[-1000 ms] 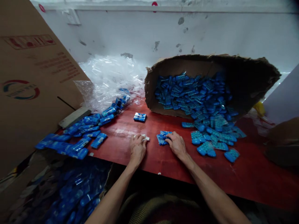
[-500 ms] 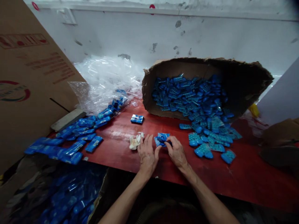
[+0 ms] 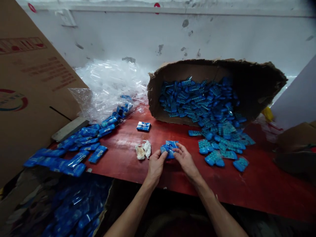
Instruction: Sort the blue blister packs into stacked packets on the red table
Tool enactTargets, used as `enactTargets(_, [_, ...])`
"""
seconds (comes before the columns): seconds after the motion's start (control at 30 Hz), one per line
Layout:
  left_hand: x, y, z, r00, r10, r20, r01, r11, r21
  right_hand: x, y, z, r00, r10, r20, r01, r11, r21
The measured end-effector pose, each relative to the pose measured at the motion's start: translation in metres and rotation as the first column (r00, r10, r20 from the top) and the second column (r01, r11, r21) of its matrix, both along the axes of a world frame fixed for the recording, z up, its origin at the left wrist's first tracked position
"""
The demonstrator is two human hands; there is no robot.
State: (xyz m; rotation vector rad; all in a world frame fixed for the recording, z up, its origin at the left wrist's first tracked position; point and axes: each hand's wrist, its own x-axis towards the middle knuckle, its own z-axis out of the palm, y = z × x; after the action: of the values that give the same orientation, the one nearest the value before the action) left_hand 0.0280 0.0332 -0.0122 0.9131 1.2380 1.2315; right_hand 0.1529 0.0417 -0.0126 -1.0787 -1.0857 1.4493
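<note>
Blue packets (image 3: 170, 149) lie on the counter (image 3: 123, 144), nearer the person than the torn carton (image 3: 202, 65); the 2 hands are half-closed on them, left hand (image 3: 156, 165) and right hand (image 3: 185, 161) pinching with thumb and fingers; left of the carton are 2 crumpled scraps (image 3: 140, 152), a flat blue stack (image 3: 143, 126) and clear plastic bags (image 3: 111, 82); beaded packets (image 3: 199, 102) fill its mouth.
</note>
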Motion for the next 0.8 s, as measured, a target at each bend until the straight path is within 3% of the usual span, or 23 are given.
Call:
enactTargets(0.1, [-0.005,0.001,0.000,0.996,-0.064,0.063,0.067,0.997,-0.048,0.006,0.002,0.005,0.974,0.173,-0.145,-0.196,0.967,-0.165])
enactTargets(0.17, [-0.006,-0.001,0.002,0.995,-0.069,0.066,0.074,0.994,-0.074,0.006,0.002,0.006,0.964,0.201,-0.172,-0.231,0.956,-0.180])
enactTargets(0.37, [0.004,-0.007,0.004,0.994,0.006,0.105,0.004,0.995,-0.096,0.002,-0.001,0.006,0.972,0.128,-0.200,-0.162,0.972,-0.167])
enactTargets(0.6, [0.001,-0.007,-0.001,0.992,-0.085,0.090,0.098,0.983,-0.152,0.002,-0.002,-0.001,0.992,0.061,-0.110,-0.077,0.986,-0.149])
enactTargets(0.8, [0.003,-0.005,-0.001,0.975,-0.101,0.195,0.133,0.979,-0.157,-0.006,-0.010,-0.011,0.999,0.030,0.023,-0.028,0.996,-0.082])
